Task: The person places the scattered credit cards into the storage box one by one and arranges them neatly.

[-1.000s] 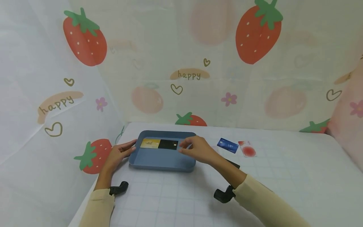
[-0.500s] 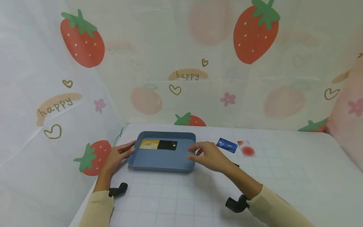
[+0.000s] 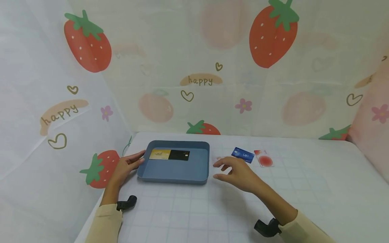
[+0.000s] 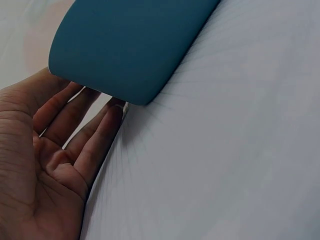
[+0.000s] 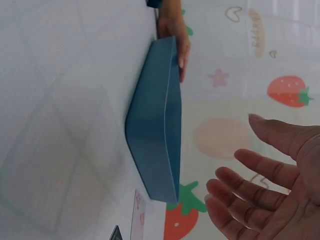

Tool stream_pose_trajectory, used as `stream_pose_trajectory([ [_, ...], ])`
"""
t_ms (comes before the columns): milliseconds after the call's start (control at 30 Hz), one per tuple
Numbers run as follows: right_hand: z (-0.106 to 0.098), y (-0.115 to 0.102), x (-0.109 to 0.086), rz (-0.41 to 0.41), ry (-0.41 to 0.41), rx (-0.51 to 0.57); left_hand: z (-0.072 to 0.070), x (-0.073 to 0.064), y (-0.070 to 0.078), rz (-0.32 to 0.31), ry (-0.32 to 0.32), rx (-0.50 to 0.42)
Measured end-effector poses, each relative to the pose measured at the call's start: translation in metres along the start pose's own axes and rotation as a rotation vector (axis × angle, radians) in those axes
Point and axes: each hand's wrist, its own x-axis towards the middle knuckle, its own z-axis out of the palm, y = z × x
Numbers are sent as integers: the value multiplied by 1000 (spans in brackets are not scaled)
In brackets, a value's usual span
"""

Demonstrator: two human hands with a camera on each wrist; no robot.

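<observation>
A blue-grey rectangular tray [image 3: 173, 172] lies on the table, with a yellow card [image 3: 159, 154] and a black card [image 3: 179, 155] side by side near its back wall. My left hand [image 3: 126, 167] touches the tray's left end with extended fingers and thumb, as the left wrist view also shows at the tray wall [image 4: 125, 50]. My right hand [image 3: 238, 173] hovers to the right of the tray, its fingers apart and holding nothing. Behind that hand, a pale card [image 3: 216, 159] lies partly hidden by the fingers. Farther right are a blue VIP card [image 3: 243, 155] and a white-and-red card [image 3: 265, 159].
A white cloth with a faint grid covers the table [image 3: 170, 212]. Strawberry-printed sheets [image 3: 200, 50] rise at the back and sides. In the right wrist view, a dark pointed corner [image 5: 116, 233] shows near a pale card [image 5: 138, 215].
My right hand has moved from over the tray's right end to the right and nearer, away from the tray. The left hand and the two cards in the tray stay put.
</observation>
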Motion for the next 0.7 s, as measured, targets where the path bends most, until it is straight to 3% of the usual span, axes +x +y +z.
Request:
stream_pose_trajectory([
  [467,-14,30,-22,20,6,11,-3,-3,2,2,-3,-20],
  [700,-21,41,-28,78,36,-17,-1,-3,5,-19,-3,3],
])
